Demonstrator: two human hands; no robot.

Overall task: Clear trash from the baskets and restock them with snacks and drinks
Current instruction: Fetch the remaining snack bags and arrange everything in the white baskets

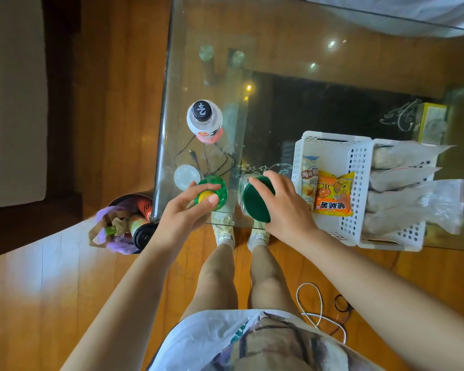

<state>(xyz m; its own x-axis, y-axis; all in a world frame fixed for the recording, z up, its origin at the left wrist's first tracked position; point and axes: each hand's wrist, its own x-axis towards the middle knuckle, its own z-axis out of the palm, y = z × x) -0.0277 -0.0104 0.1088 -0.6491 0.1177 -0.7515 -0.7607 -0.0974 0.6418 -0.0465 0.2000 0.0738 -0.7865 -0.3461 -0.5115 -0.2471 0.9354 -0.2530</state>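
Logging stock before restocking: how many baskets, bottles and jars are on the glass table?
White perforated plastic baskets: 2
Plastic drink bottles: 2 (black-capped white bottle, yellow-capped green bottle)
Clear jar with dark green lid: 1
Total: 5

1. The orange snack packet [334, 194] in the white basket [356, 183] carries bold characters, seen upside down, not legible.
2. The bottle cap [200, 110], at ten o'clock, bears a white brush-stroke mark.
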